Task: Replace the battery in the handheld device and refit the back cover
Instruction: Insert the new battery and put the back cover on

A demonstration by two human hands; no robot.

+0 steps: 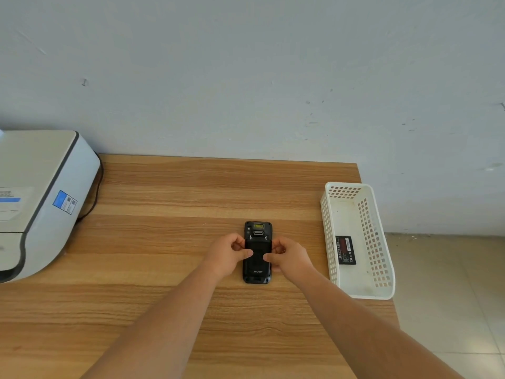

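A black handheld device (pixel 257 228) lies face down on the wooden table (pixel 169 192), its scanner window pointing away from me. The black back cover (pixel 257 265) sits on its rear. My left hand (pixel 228 254) grips the device's left side, thumb pressing on the cover. My right hand (pixel 289 257) grips the right side, thumb also on the cover. A black battery (pixel 345 250) with a red label lies in the white basket (pixel 332 214) to the right.
A white and grey printer (pixel 41 198) with a black cable stands at the table's left. The perforated basket sits by the table's right edge, partly overhanging it. A pale wall runs behind the table; tiled floor lies beyond the right edge.
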